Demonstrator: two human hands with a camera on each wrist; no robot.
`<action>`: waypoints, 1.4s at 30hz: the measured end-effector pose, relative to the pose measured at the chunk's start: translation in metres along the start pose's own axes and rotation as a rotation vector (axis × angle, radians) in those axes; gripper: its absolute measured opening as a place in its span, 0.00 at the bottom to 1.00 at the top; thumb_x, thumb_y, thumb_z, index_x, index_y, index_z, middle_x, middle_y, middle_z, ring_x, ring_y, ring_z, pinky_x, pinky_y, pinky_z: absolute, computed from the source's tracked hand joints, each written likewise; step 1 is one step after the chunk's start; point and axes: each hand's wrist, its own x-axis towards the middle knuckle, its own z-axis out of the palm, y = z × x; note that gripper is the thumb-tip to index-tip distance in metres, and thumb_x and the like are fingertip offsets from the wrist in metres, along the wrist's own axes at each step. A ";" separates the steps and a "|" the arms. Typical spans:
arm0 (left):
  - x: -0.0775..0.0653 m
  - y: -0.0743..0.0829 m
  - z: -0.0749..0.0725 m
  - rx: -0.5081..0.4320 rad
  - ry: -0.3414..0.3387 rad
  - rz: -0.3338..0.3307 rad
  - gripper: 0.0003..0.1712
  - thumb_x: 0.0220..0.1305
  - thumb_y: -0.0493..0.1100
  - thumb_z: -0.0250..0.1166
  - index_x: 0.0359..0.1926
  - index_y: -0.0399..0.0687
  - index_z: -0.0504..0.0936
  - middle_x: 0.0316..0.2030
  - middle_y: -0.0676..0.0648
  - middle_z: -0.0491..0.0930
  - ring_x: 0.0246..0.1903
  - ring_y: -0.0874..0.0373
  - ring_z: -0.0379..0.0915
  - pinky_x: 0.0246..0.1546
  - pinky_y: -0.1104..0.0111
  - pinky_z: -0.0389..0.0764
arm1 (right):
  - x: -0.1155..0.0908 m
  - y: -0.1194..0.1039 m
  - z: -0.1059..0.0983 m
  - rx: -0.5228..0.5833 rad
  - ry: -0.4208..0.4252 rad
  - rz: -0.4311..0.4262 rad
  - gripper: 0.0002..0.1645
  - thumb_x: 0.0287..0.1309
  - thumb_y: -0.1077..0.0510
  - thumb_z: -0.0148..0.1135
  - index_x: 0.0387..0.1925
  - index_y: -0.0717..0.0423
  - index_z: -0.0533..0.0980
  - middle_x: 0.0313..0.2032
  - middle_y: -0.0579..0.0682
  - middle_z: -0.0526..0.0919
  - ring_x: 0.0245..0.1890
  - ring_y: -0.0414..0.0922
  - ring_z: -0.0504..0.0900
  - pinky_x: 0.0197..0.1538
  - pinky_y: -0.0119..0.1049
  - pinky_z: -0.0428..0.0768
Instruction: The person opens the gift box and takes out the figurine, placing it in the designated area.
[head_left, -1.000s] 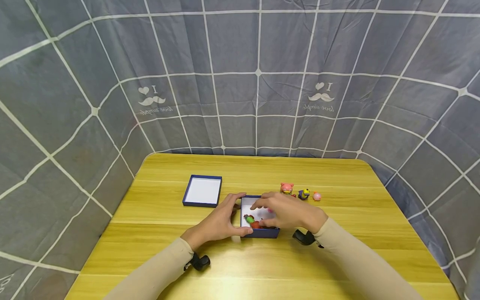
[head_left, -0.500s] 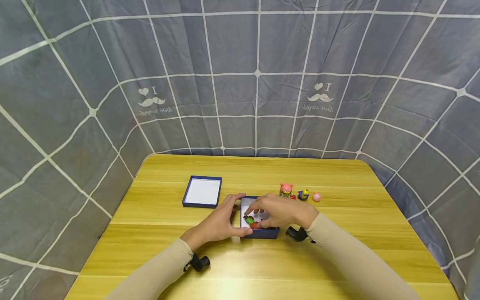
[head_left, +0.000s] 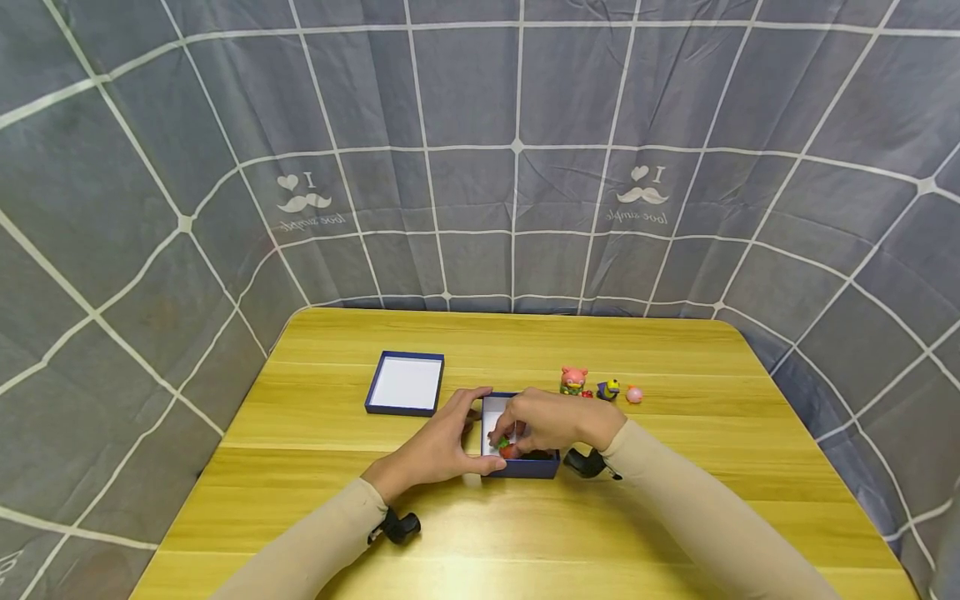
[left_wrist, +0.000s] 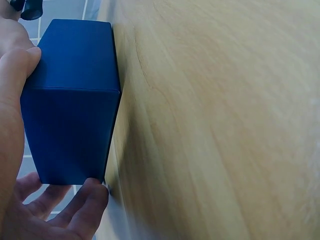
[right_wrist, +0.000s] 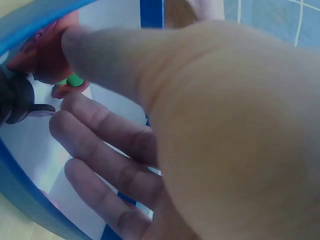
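Observation:
A blue box [head_left: 521,468] with a white inside stands in front of me; the left wrist view shows the blue box [left_wrist: 70,135] from outside. My left hand [head_left: 441,442] holds it by its left side, thumb at the front corner and fingers at the far corner. Reaching inside the box, my right hand [head_left: 551,421] pinches a red-and-green toy figure [head_left: 508,452] between thumb and forefinger. In the right wrist view the thumb lies against the toy's red part [right_wrist: 50,55], while the other fingers are spread. A dark brown figure [right_wrist: 20,97] lies beside it.
The box's blue lid [head_left: 405,411] lies white side up, behind and left of the box. Back right on the wooden table [head_left: 480,533] stand a pink figure [head_left: 573,378], a blue-and-yellow figure [head_left: 607,390] and a small pink one [head_left: 634,394]. A grey checked curtain [head_left: 465,192] surrounds the table.
My right hand has moved left and lower inside the box, and its fingers have closed around the red-and-green toy figure. The left hand has stayed on the box.

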 end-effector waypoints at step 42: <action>-0.006 -0.004 -0.001 0.033 0.003 0.013 0.68 0.68 0.66 0.86 0.94 0.49 0.58 0.81 0.44 0.72 0.75 0.50 0.79 0.76 0.48 0.84 | 0.002 -0.003 0.007 0.049 -0.022 0.068 0.10 0.84 0.58 0.71 0.58 0.52 0.91 0.37 0.40 0.92 0.33 0.32 0.83 0.41 0.26 0.83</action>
